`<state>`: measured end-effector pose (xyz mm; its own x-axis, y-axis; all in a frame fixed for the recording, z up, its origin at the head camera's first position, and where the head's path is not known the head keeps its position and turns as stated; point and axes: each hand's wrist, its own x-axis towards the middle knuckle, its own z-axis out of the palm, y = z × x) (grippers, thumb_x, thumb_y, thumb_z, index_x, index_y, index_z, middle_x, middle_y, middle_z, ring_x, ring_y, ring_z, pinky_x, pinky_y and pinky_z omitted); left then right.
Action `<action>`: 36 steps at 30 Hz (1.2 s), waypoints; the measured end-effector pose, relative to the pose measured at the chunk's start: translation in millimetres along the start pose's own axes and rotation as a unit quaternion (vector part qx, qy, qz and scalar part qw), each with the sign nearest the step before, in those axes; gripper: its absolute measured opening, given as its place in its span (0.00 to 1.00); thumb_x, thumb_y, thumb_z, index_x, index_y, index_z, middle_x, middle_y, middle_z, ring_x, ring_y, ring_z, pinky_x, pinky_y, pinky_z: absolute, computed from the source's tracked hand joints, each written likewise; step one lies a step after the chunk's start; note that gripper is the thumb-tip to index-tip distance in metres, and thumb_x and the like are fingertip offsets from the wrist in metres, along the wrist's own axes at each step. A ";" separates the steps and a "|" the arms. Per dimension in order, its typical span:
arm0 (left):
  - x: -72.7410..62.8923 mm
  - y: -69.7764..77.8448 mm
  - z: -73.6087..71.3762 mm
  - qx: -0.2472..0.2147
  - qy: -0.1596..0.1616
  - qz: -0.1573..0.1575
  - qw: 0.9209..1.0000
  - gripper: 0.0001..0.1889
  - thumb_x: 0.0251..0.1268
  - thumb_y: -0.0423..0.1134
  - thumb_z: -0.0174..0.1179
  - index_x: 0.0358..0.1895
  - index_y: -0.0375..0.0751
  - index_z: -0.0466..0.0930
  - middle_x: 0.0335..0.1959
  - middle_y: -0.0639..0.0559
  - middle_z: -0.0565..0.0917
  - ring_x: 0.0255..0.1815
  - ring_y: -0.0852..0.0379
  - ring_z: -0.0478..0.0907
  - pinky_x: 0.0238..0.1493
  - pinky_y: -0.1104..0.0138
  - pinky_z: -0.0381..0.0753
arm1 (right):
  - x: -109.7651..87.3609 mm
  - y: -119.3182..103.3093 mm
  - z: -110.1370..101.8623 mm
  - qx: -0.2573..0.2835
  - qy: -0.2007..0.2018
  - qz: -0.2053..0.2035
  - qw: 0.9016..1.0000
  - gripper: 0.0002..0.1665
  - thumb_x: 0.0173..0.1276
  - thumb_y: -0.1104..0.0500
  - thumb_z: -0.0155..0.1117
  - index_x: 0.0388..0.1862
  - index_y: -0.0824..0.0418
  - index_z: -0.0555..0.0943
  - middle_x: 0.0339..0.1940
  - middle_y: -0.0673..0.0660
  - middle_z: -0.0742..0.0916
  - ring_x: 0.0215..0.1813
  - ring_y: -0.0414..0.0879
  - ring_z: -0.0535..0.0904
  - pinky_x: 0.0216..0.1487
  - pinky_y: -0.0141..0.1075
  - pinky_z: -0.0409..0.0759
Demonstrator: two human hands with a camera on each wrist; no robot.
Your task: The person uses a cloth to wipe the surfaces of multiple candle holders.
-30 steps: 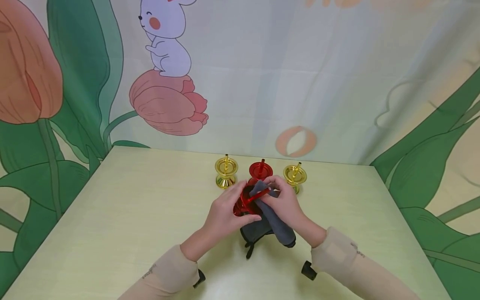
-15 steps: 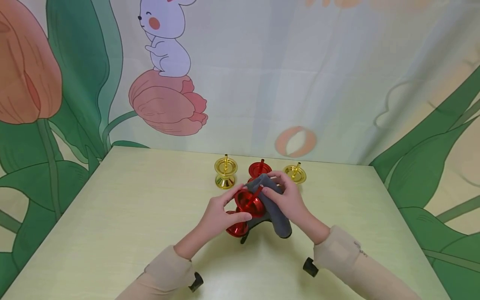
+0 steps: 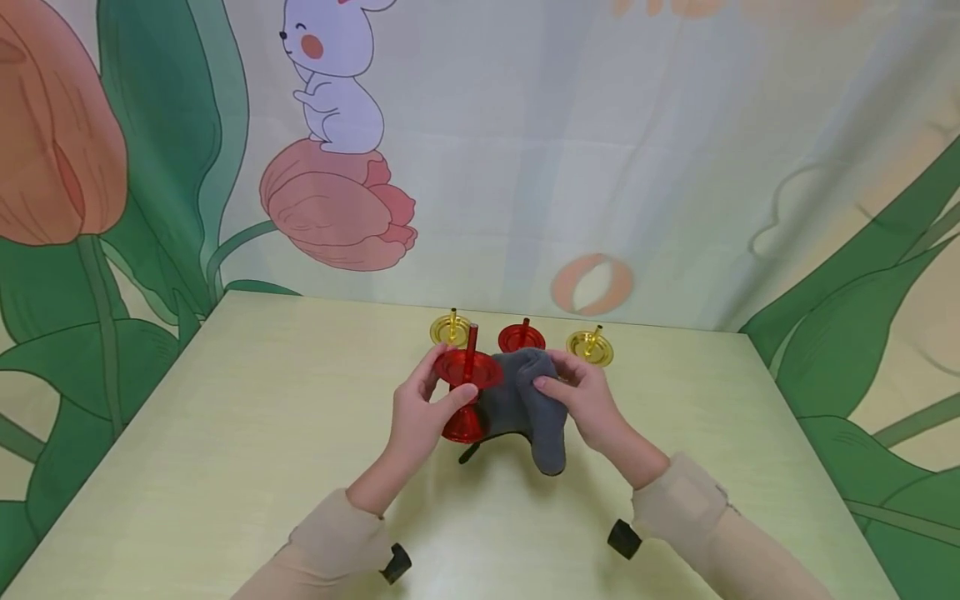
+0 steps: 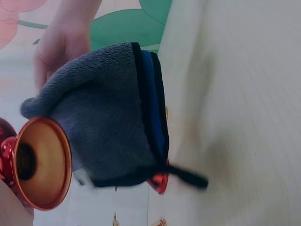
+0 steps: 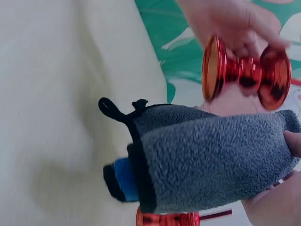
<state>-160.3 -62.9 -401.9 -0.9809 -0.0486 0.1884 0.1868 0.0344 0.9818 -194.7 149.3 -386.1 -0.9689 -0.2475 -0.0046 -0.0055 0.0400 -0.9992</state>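
Observation:
My left hand (image 3: 423,404) grips a shiny red metal candlestick (image 3: 467,423), a waisted stand with a shallow dish and a thin upright tube on top. It is held upright above the table. In the left wrist view the flared, hollow underside of its base (image 4: 47,165) shows. My right hand (image 3: 592,400) pinches a folded grey cloth (image 3: 547,433) at its top, thumb in front. The cloth has black edging, a blue inner layer (image 5: 126,179) and a black hanging loop (image 5: 110,109). It hangs just right of the candlestick, overlapping its edge in the head view.
Along the back of the table (image 3: 300,400) stand a gold candlestick (image 3: 442,331), a red candlestick (image 3: 517,337) and another gold one (image 3: 588,348), partly hidden by hands and cloth. A printed curtain (image 3: 675,167) hangs behind the table's far edge.
The held red candlestick has tipped from slanting to upright and moved left, away from the cloth. The cloth no longer wraps its dish and tube, and hangs from my right hand.

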 end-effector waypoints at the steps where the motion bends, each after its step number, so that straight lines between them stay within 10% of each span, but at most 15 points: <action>1: 0.1 0.5 1.0 -0.008 0.006 0.000 1.000 0.34 0.51 0.44 0.63 0.63 0.46 0.61 0.57 0.52 0.73 0.63 0.55 0.64 0.62 0.56 0.63 | -1.6 -0.7 1.8 0.010 -0.011 -0.001 1.000 0.25 0.60 0.69 0.55 0.56 0.74 0.66 0.36 0.44 0.80 0.38 0.37 0.76 0.39 0.27 0.78; 13: 0.7 3.5 12.3 -0.036 0.055 0.032 0.997 0.32 0.52 0.40 0.63 0.62 0.43 0.62 0.57 0.49 0.73 0.63 0.57 0.64 0.62 0.60 0.62 | -19.4 -12.4 25.0 0.078 -0.081 -0.013 0.994 0.21 0.57 0.74 0.52 0.39 0.48 0.76 0.35 0.45 0.81 0.36 0.37 0.80 0.38 0.30 0.80; 36: -6.3 0.6 16.5 -0.089 0.043 0.030 0.995 0.32 0.49 0.35 0.64 0.57 0.37 0.57 0.58 0.47 0.72 0.57 0.57 0.71 0.46 0.65 0.77 | -20.8 -12.1 36.7 0.069 -0.027 0.019 0.997 0.20 0.54 0.75 0.55 0.48 0.79 0.71 0.35 0.49 0.81 0.34 0.39 0.80 0.40 0.31 0.80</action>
<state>-155.0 -46.1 -402.9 -0.9608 -0.1379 0.2406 0.2590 -0.1364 0.9562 -165.4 118.4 -375.4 -0.9529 -0.3004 -0.0407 0.0682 -0.0817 -0.9943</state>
